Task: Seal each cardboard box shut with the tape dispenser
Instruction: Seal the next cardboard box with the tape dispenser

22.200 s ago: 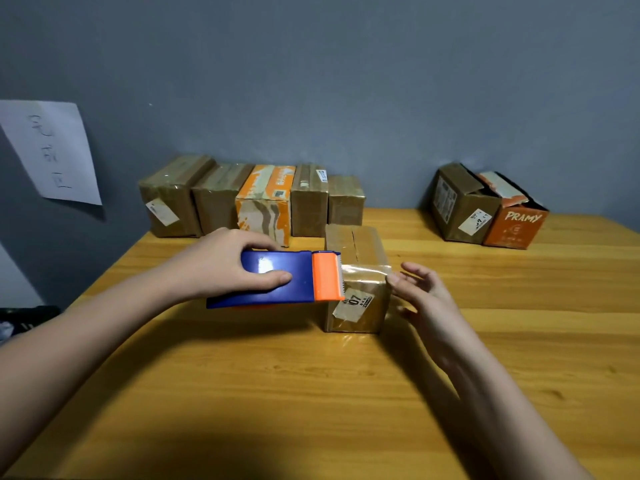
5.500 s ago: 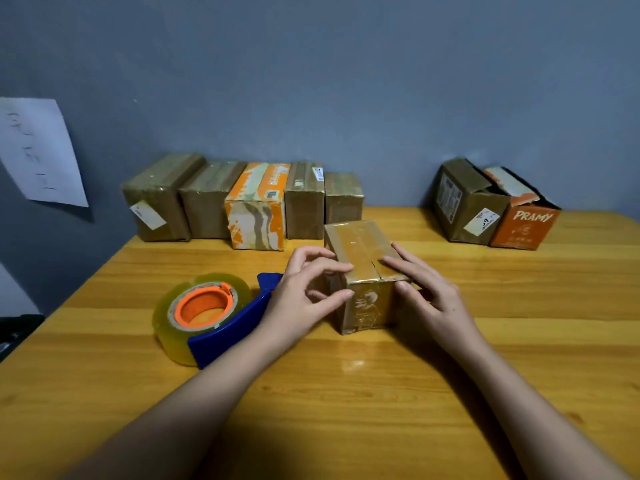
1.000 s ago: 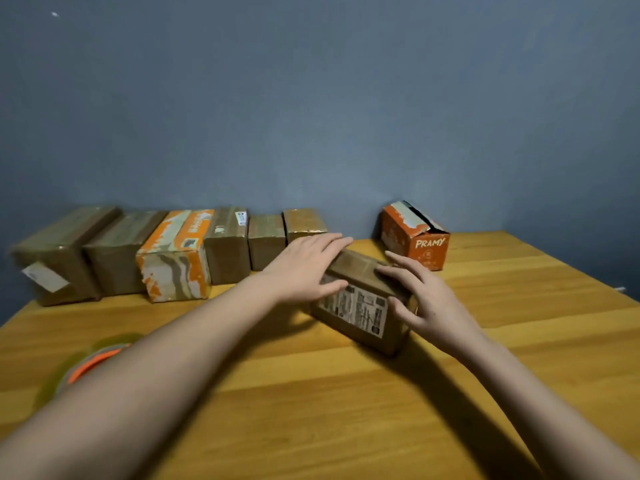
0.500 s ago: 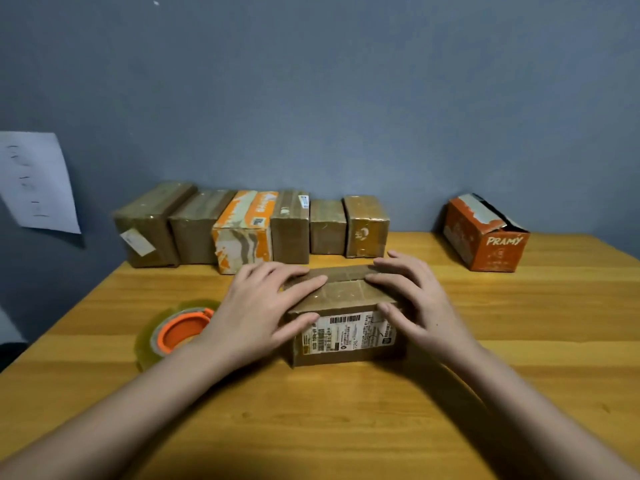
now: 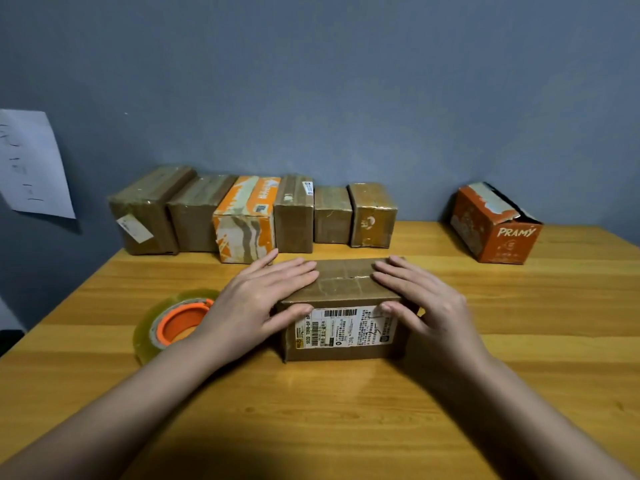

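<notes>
A brown cardboard box (image 5: pixel 343 296) with a white shipping label on its near face sits in the middle of the table. My left hand (image 5: pixel 258 303) lies flat on its left top flap, the thumb against the front face. My right hand (image 5: pixel 420 299) lies flat on the right flap, thumb on the label's upper corner. The flaps meet in a seam between my fingertips. The tape dispenser (image 5: pixel 173 320), a clear tape roll on an orange hub, lies on the table left of the box, partly hidden behind my left wrist.
Several boxes (image 5: pixel 249 213) stand in a row against the blue wall at the back left. An orange box marked PRAMY (image 5: pixel 495 226), its top torn open, sits at the back right. A sheet of paper (image 5: pixel 31 168) hangs on the left wall. The wooden table (image 5: pixel 346 410) extends toward me.
The box has been brought from the back right to the table's middle and turned label-front. Both hands now lie flatter on its top flaps. The view has tilted down slightly.
</notes>
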